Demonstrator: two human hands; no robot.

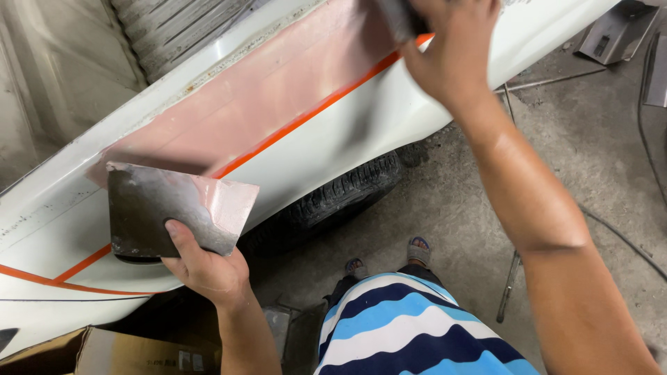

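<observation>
Left hand [205, 267] grips a flat metal mixing board [174, 212] from below, thumb on its face, fingers clamped on its lower edge. Board is grey and scuffed, with a smear of pink filler [226, 205] on its right corner. It is held just in front of the white vehicle body panel [333, 139].

Right hand [451, 48] is at the top of the view, fingers closed on a dark spreader [399, 17], blurred and partly cut off by the frame edge. Spreader sits against the panel at the upper end of a broad pink filler patch [264, 97]. Patch runs diagonally along the panel, bordered below by an orange stripe [313, 111].

Surroundings: black tyre [333, 201] under the panel, in the wheel arch. Concrete floor [597, 160] with thin rods or cables lying on it. Cardboard box [111, 354] at lower left. Metal piece [615, 31] at upper right. Blue, white and navy striped garment [410, 326] and two sandalled feet [417, 250] below.
</observation>
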